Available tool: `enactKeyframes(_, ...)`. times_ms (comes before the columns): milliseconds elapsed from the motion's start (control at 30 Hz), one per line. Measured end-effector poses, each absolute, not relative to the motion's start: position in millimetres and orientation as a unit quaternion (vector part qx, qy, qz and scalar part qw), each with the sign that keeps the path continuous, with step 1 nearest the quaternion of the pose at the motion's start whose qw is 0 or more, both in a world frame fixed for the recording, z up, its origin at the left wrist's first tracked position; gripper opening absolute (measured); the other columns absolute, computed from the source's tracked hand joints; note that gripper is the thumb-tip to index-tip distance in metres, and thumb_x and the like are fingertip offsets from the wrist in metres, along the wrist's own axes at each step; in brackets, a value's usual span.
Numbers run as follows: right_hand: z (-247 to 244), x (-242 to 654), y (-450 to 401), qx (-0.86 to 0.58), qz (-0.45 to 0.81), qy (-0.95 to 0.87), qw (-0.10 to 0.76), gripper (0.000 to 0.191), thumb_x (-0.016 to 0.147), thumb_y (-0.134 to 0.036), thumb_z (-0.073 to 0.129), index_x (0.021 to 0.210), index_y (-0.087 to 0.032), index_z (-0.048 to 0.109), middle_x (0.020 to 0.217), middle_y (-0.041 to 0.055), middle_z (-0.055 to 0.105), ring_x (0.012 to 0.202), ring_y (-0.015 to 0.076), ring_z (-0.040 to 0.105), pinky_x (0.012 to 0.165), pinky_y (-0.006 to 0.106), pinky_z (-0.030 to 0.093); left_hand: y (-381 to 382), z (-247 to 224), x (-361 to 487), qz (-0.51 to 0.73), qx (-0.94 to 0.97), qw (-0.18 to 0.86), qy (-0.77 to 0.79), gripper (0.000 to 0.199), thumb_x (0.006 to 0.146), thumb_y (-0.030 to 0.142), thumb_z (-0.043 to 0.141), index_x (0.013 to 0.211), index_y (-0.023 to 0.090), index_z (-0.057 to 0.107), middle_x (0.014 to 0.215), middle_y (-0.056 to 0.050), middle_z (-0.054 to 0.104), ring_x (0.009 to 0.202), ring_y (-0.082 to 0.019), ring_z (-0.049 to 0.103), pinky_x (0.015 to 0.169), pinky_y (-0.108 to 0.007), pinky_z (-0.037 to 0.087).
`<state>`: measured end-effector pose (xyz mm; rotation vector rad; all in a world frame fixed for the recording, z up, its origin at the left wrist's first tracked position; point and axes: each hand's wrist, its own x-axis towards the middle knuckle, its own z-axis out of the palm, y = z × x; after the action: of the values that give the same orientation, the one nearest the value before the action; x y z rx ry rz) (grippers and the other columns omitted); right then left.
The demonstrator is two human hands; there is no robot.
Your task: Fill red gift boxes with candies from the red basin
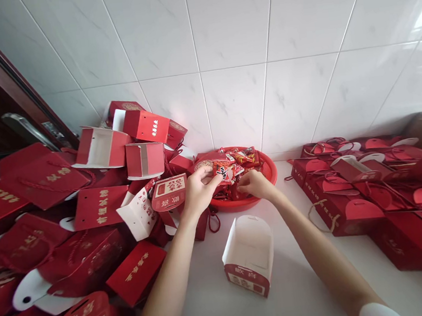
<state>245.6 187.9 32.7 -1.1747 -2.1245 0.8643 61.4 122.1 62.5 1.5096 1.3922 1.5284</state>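
Hands at the sweets basket, a packet in the left.
The packet (228,170), at the frame's centre, is pinched between thumb and fingers of the left hand (199,188) — just above the other packets (248,157) in the red basket (271,170). The right hand (258,184) has its fingers bent down among them; I cannot tell whether they grip anything. Below centre, an open box (246,279) stands on the white table (207,299). Red boxes (101,207) heap up across the left — more boxes (353,218) stand at right, and a tiled wall (229,25) fills the top.
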Motion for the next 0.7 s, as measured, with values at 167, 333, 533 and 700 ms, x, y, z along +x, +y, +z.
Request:
enactKeyframes(167, 50.2, 271.7, 186.0, -0.425, 0.347, -0.733, 0.401, 0.011, 0.073, -0.023, 0.064, 0.081, -0.016, 0.069, 0.084, 0.0064, 0.074, 0.076, 0.0194, 0.068, 0.069, 0.029, 0.054, 121.9, 58.6, 61.2, 0.542, 0.621, 0.244, 0.511, 0.046, 0.078, 0.033, 0.067, 0.122, 0.022, 0.064, 0.116, -0.008, 0.073, 0.098, -0.022, 0.072, 0.09, -0.035, 0.056)
enactKeyframes(333, 66.3, 265.2, 157.0, -0.366, 0.266, -0.68, 0.578, 0.013, 0.076, -0.025, 0.063, 0.088, -0.02, 0.062, 0.089, 0.0047, 0.072, 0.079, 0.0188, 0.067, 0.073, 0.031, 0.055, 119.8, 57.4, 70.7, 0.521, 0.636, 0.273, 0.499, 0.029, 0.08, 0.033, 0.063, 0.102, 0.019, 0.075, 0.113, -0.009, 0.074, 0.096, -0.024, 0.072, 0.087, -0.036, 0.057)
enactKeyframes(533, 62.8, 243.7, 139.1, -0.293, 0.115, -0.775, 0.548, 0.013, 0.087, -0.017, 0.054, 0.091, -0.024, 0.065, 0.093, 0.0043, 0.073, 0.09, 0.021, 0.066, 0.084, 0.036, 0.053, 117.5, 65.7, 78.3, 0.583, 0.507, 0.457, 0.442, 0.04, 0.075, 0.051, 0.07, 0.096, 0.017, 0.074, 0.104, -0.008, 0.075, 0.095, -0.027, 0.071, 0.08, -0.04, 0.062)
enactKeyframes(700, 60.2, 242.1, 138.3, -0.218, 0.133, -0.811, 0.527, 0.015, 0.088, -0.018, 0.053, 0.093, -0.023, 0.067, 0.096, 0.0054, 0.073, 0.093, 0.0209, 0.067, 0.084, 0.036, 0.055, 115.6, 71.6, 79.8, 0.596, 0.47, 0.463, 0.458, 0.048, 0.062, 0.057, 0.082, 0.081, 0.016, 0.068, 0.086, -0.004, 0.07, 0.086, -0.022, 0.068, 0.073, -0.033, 0.061)
